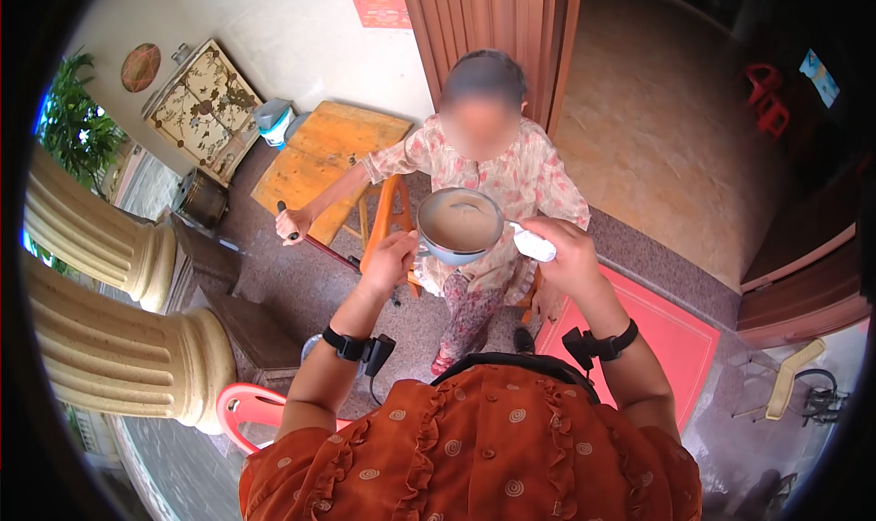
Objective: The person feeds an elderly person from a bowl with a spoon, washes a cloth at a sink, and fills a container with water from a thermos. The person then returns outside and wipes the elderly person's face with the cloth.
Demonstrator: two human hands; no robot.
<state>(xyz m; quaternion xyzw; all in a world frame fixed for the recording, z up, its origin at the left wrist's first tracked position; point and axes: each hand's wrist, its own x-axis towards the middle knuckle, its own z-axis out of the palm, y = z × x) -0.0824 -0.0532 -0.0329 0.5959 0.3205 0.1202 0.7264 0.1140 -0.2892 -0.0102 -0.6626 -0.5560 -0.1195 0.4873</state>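
A round bowl with a grey rim and a pale blue outside is held up in front of me. Light brown liquid fills much of it, with a darker mark near its far side. My left hand is closed on the bowl's left side, where a handle partly shows. At the other side, my right hand pinches a crumpled white tissue. A thin pale piece sticks out from that hand toward the rim; I cannot tell what it is.
Facing me, a seated person in a floral top grips a dark stick in one hand. A wooden table stands behind. Fluted columns and a red chair are left; a red mat lies right, by the doorway.
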